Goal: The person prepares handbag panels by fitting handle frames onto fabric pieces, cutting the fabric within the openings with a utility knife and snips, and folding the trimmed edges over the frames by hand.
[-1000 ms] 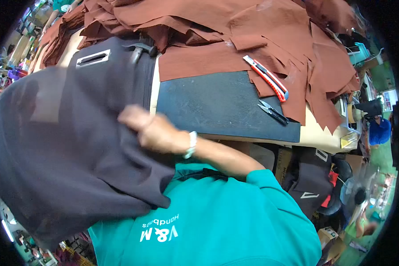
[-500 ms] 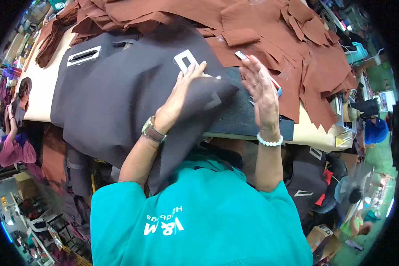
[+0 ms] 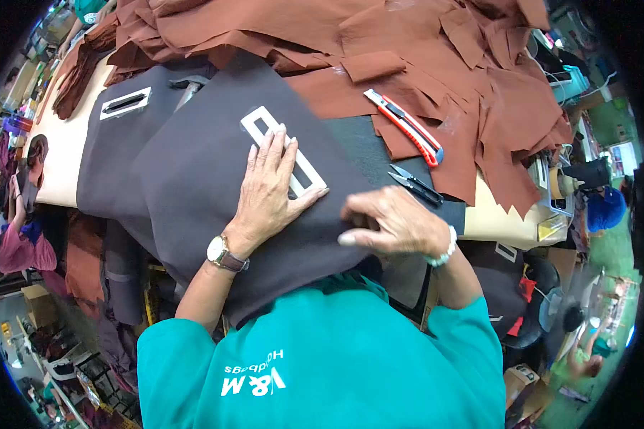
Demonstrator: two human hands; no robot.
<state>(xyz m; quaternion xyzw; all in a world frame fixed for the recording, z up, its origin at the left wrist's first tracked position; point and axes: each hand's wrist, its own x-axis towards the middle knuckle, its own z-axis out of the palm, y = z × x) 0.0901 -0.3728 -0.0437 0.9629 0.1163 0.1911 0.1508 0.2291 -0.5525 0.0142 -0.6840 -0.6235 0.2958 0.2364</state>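
the left hand (image 3: 267, 189) lies flat on the dark cloth (image 3: 193, 157), its fingers straight and rather close, thumb apart; they press over the white frame (image 3: 255, 115), which sits on this cloth, slanting from 11 to 5 o'clock. the right hand (image 3: 395, 220), between 3 and 4 o'clock from the left one, has its fingers half bent with a gap to the thumb; if it touches the cloth, i cannot tell. from the left hand, the red knife (image 3: 408, 129) is at 2 o'clock, the small snips (image 3: 416, 186) at 3, the hammer (image 3: 190, 84) at 11.
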